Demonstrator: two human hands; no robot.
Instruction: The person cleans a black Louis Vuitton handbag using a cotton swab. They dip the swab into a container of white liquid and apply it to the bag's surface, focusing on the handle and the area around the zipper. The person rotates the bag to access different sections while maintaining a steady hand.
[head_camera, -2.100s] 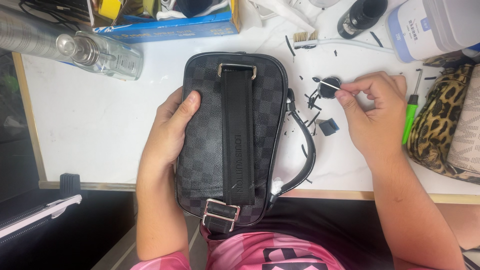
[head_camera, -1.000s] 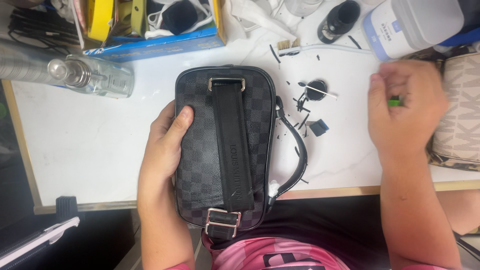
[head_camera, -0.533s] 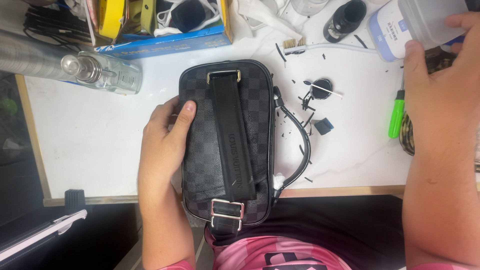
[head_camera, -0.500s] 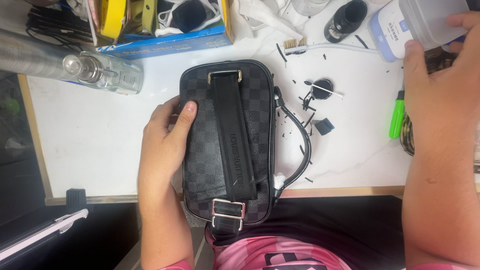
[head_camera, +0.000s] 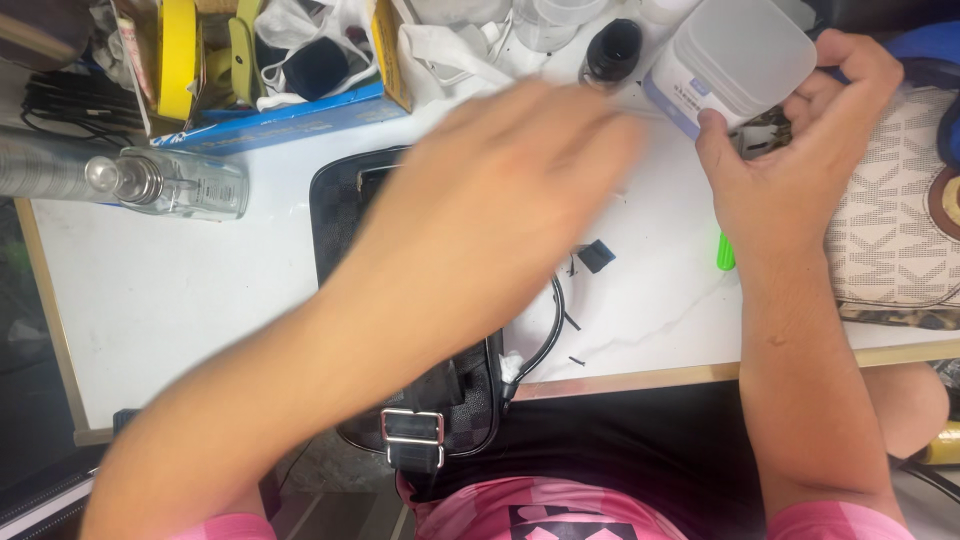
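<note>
Far left on our white surface (head_camera: 180, 300) there's a clear glass bottle (head_camera: 170, 182) lying on its side, with a blue cardboard box of clutter (head_camera: 290, 110) behind it. Our left hand (head_camera: 500, 210) is a blur above the dark checkered leather pouch bag (head_camera: 450, 400), fingers spread apart and holding nothing. The bag lies flat at the near edge, buckle end hanging off. Small black scraps (head_camera: 597, 255) sit just right of it. Over on the right, our right hand (head_camera: 790, 170) has its grip clamped on a white lidded plastic tub (head_camera: 735, 55), beside a patterned beige handbag (head_camera: 900, 220).
</note>
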